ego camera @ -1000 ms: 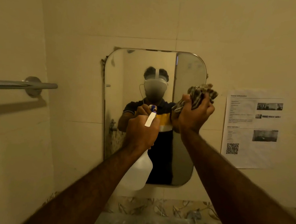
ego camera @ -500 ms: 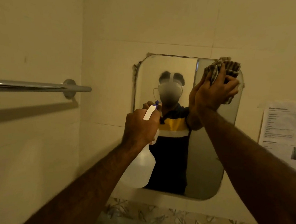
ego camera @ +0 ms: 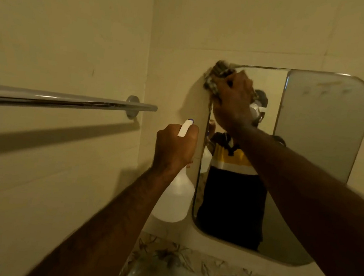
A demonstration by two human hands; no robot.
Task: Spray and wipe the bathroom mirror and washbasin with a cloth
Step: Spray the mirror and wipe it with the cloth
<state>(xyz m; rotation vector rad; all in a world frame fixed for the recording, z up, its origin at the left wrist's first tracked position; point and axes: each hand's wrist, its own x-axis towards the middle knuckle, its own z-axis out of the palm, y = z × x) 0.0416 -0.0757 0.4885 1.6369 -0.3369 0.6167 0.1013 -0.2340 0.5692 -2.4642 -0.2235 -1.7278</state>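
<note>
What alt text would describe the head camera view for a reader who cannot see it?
The right hand presses a cloth on the top left corner of a wall mirror. The left hand holds a white spray bottle beside it, near a towel bar.

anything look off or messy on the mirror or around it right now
Nothing broken or spilled. The mirror has faint smudgy streaks on its upper right area, not wiped clean. The right hand presses the cloth on the top left corner; the left hand holds the spray bottle upright.
</note>
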